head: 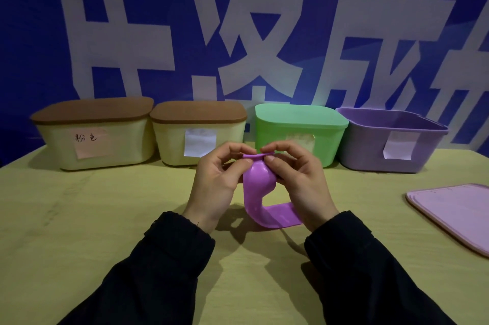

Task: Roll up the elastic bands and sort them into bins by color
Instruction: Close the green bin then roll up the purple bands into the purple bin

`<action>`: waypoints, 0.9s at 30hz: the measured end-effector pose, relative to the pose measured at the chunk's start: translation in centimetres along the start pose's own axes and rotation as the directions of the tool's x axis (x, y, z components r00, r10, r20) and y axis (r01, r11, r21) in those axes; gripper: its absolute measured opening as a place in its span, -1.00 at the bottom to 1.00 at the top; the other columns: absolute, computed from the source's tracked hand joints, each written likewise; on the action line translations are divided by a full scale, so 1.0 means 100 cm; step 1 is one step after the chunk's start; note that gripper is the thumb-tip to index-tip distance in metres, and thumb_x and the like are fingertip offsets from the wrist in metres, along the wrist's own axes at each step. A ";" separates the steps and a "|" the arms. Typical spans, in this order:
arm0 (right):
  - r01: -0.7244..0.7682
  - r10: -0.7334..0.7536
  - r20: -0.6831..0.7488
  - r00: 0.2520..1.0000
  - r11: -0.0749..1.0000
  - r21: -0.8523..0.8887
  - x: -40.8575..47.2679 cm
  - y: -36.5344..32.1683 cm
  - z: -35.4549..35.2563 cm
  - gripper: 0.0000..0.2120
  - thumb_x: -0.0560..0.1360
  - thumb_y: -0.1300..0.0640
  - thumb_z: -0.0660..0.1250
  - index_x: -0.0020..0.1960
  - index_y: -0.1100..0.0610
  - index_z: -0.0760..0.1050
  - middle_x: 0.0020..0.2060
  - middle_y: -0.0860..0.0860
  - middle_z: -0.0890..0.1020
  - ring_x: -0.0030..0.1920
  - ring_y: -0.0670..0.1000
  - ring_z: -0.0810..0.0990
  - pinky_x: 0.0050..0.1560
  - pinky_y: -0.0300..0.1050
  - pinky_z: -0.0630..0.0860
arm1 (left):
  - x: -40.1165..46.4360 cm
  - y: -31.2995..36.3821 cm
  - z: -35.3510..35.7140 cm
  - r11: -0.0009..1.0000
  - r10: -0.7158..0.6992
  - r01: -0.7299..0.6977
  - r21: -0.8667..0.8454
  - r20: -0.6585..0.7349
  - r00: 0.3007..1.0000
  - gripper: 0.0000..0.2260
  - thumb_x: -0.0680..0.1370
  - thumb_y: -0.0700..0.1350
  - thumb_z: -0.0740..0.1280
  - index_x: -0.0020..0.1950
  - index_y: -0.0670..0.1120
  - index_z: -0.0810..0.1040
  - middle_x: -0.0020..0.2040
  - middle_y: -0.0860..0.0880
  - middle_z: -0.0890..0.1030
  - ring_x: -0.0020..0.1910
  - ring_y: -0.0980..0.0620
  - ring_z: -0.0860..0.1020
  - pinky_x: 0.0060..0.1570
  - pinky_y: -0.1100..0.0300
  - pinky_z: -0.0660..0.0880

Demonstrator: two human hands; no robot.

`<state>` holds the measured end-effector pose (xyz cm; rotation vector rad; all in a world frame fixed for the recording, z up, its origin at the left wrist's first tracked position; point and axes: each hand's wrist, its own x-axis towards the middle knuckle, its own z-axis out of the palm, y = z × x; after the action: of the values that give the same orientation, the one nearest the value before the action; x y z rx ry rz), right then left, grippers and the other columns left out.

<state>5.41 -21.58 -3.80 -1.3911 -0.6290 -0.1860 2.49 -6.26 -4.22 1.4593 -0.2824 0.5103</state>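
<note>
A purple elastic band (258,187) hangs between my hands above the table's middle, its lower end trailing flat on the cloth. My left hand (219,181) and my right hand (296,179) both pinch the band's top edge, which is folded over into a small lip. Along the back stand two cream bins with brown lids (95,136) (198,134), a green bin with its lid on (299,131), and a purple bin (391,144) standing without a lid.
A pink-purple lid (455,213) lies flat at the table's right edge. The table carries a yellow-green cloth (79,218). Each bin has a paper label on its front. A blue banner with large white characters fills the background.
</note>
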 end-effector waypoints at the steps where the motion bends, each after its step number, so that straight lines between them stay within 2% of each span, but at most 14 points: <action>1: 0.004 -0.005 -0.007 1.000 1.000 -0.018 0.000 0.000 0.000 -0.70 0.58 0.35 0.32 -0.06 -0.01 0.67 -0.10 0.07 0.72 -0.09 0.02 0.67 -0.12 -0.12 0.58 | 0.000 0.000 0.000 1.000 -0.008 0.008 -0.006 -0.009 1.000 -0.73 0.58 -0.35 0.34 -0.11 0.00 0.70 -0.06 -0.06 0.69 -0.03 -0.16 0.64 -0.03 -0.03 0.61; 4: 0.007 -0.009 -0.029 1.000 0.997 -0.081 -0.001 0.000 0.000 -0.78 0.53 0.24 0.27 -0.08 0.06 0.68 -0.14 0.02 0.71 -0.12 -0.03 0.66 -0.15 -0.17 0.57 | 0.002 -0.003 0.000 1.000 0.002 -0.001 0.027 -0.041 0.999 -0.75 0.58 -0.34 0.34 -0.12 -0.02 0.69 -0.07 -0.09 0.69 0.02 -0.25 0.63 0.04 -0.17 0.60; 7: 0.019 -0.022 -0.026 0.999 0.996 -0.092 -0.001 0.001 0.001 -0.91 0.56 0.24 0.40 -0.06 0.11 0.67 -0.19 0.02 0.72 -0.16 -0.08 0.66 -0.16 -0.21 0.57 | 0.002 -0.005 -0.001 0.999 0.005 -0.003 0.035 -0.065 0.998 -0.86 0.53 -0.24 0.38 -0.11 -0.03 0.70 -0.08 -0.10 0.70 0.01 -0.25 0.64 0.09 -0.25 0.58; 11: 0.038 -0.039 -0.011 0.999 0.992 -0.124 0.001 0.006 0.002 -0.88 0.54 0.30 0.43 0.00 0.12 0.68 -0.13 0.06 0.74 -0.08 0.01 0.71 -0.06 -0.16 0.59 | 0.001 -0.002 -0.003 0.999 -0.046 0.045 -0.019 -0.050 0.998 -0.91 0.49 -0.12 0.41 -0.06 -0.06 0.71 -0.04 -0.11 0.71 0.02 -0.18 0.66 0.11 -0.19 0.61; 15: 0.083 -0.085 -0.011 0.996 0.990 -0.116 0.002 0.006 -0.001 -0.81 0.54 0.31 0.42 0.05 0.06 0.65 -0.15 0.00 0.73 -0.10 -0.04 0.69 -0.06 -0.21 0.58 | 0.000 -0.001 0.000 0.999 -0.027 0.029 0.032 -0.042 0.999 -0.92 0.55 -0.20 0.46 0.00 -0.04 0.70 -0.02 -0.10 0.71 0.03 -0.18 0.67 0.14 -0.20 0.60; 18: 0.076 -0.078 -0.008 0.997 0.985 -0.152 0.003 0.011 -0.002 -0.72 0.58 0.26 0.38 0.23 -0.01 0.57 -0.24 -0.04 0.67 -0.15 -0.08 0.63 -0.09 -0.20 0.55 | -0.001 -0.001 0.002 0.998 -0.024 0.025 0.053 -0.021 0.999 -0.86 0.56 -0.23 0.44 0.07 -0.03 0.67 0.00 -0.08 0.70 0.00 -0.13 0.68 0.10 -0.09 0.63; 20: 0.062 -0.061 0.009 0.998 0.979 -0.192 0.004 0.014 -0.002 -0.81 0.61 0.21 0.35 0.20 0.05 0.59 -0.21 -0.06 0.67 -0.15 -0.09 0.61 -0.11 -0.18 0.53 | 0.000 -0.001 0.001 0.999 -0.026 0.026 0.048 -0.013 1.000 -0.84 0.57 -0.25 0.42 0.11 -0.07 0.64 0.01 -0.06 0.71 0.01 -0.09 0.68 0.09 -0.03 0.63; 22: 0.057 -0.052 0.027 0.998 0.977 -0.208 0.003 0.016 -0.002 -0.87 0.62 0.20 0.34 0.14 0.13 0.62 -0.14 -0.02 0.70 -0.13 -0.07 0.64 -0.12 -0.18 0.54 | 0.000 -0.001 0.000 0.997 -0.009 0.009 0.074 -0.007 1.000 -0.87 0.58 -0.27 0.40 0.07 -0.08 0.64 -0.01 -0.02 0.71 0.02 -0.07 0.67 0.09 0.00 0.63; 25: 0.084 -0.082 0.020 0.996 0.977 -0.195 0.003 0.014 -0.003 -0.86 0.60 0.26 0.36 0.11 0.13 0.64 -0.09 -0.03 0.72 -0.06 -0.06 0.67 -0.07 -0.20 0.56 | 0.001 -0.002 0.000 0.990 0.021 -0.017 0.140 -0.021 1.000 -0.88 0.59 -0.24 0.39 0.07 -0.05 0.63 0.00 0.03 0.69 0.00 0.08 0.66 0.03 0.13 0.63; 27: 0.089 -0.088 0.015 0.996 0.980 -0.176 0.004 0.014 -0.004 -0.83 0.59 0.28 0.36 0.10 0.08 0.65 -0.05 0.01 0.73 0.00 0.01 0.68 0.01 -0.14 0.58 | 0.001 -0.003 0.000 0.983 0.020 -0.013 0.182 -0.036 0.999 -0.87 0.60 -0.22 0.40 0.12 -0.04 0.61 0.02 0.03 0.68 -0.02 0.11 0.66 -0.02 0.16 0.64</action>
<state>6.51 -21.61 -4.81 -1.5358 -0.6944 -0.3143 2.71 -6.25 -4.43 1.6230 -0.2224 0.5890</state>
